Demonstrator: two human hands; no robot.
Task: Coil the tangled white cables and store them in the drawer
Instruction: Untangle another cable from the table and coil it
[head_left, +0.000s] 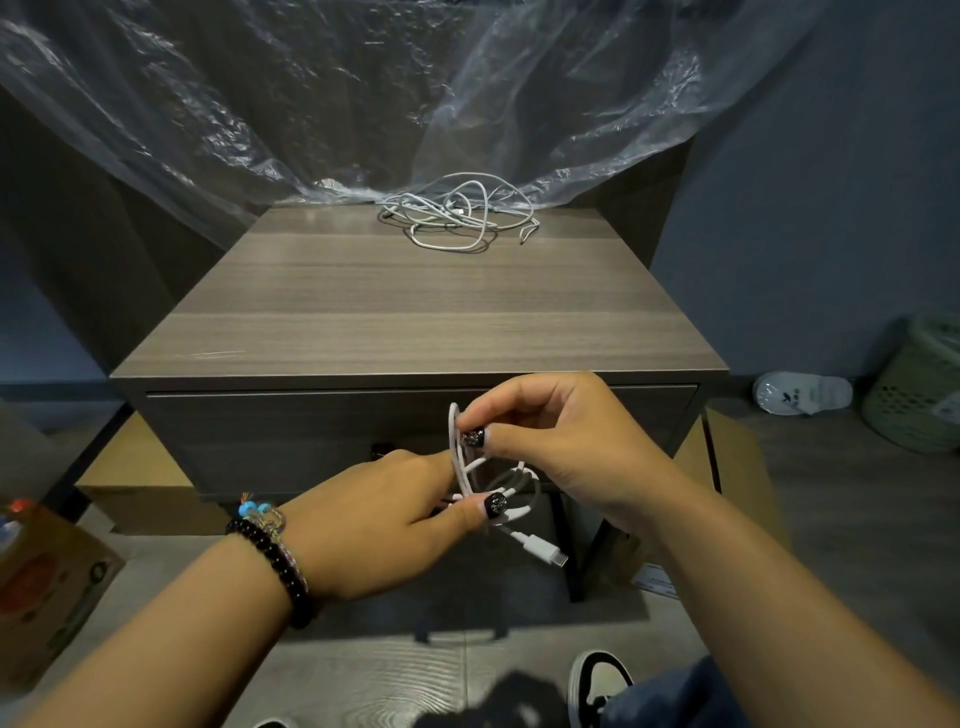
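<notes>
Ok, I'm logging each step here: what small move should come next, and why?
Probably tuck in the loose plug end: both hands, left and right, hold the coiled cable while that end dangles. The drawer looks shut, and a tangle waits on the table.

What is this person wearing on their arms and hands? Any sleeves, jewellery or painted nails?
Both forearms are bare, with no sleeves in view. The left hand has a dark beaded bracelet at the wrist, beside a second, glittery band with small blue and orange charms. The right hand shows no jewellery. The thumbnails that show are painted black with a pale pattern.
</notes>
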